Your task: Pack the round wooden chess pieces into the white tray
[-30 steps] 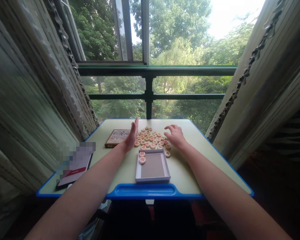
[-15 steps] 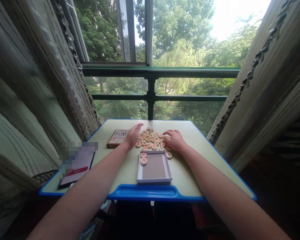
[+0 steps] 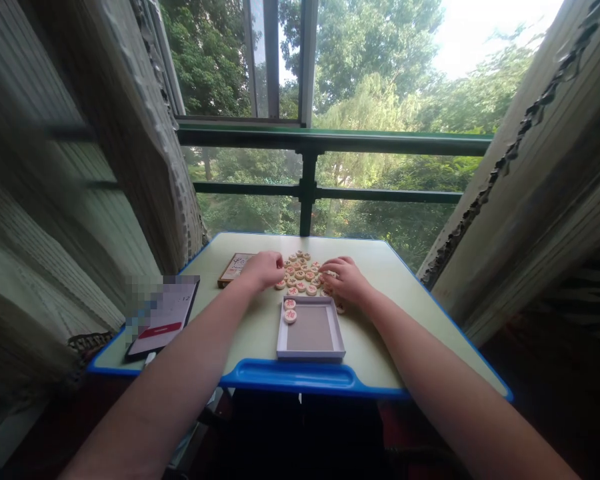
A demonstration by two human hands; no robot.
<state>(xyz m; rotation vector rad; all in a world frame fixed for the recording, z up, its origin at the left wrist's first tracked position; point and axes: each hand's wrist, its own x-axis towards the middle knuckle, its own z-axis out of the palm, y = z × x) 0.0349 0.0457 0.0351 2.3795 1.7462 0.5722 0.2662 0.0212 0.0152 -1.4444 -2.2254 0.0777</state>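
A cluster of round wooden Chinese chess pieces (image 3: 301, 275), marked with red or dark characters, lies on the table between my hands. At its left edge my left hand (image 3: 264, 269) has its fingers curled in; whatever they hold, if anything, is hidden. On the right side my right hand (image 3: 347, 279) reaches over the pieces, palm down, fingers apart and fingertips at the nearest ones. Nearer me sits a shallow open box tray (image 3: 313, 333). Two red-marked pieces (image 3: 290, 317) rest inside it, one behind the other, by its far left corner.
Partly behind my left hand lies a printed box lid (image 3: 233, 268). A tablet or phone (image 3: 166, 320) with a lit screen is at the table's left. The blue table edge (image 3: 293, 379) has a groove in front. Curtains (image 3: 145, 147) and a green railing (image 3: 307, 177) stand beyond.
My left hand has turned and its outstretched fingers have curled in at the pieces' left edge. My right hand stays over the right side. The view has shifted slightly.
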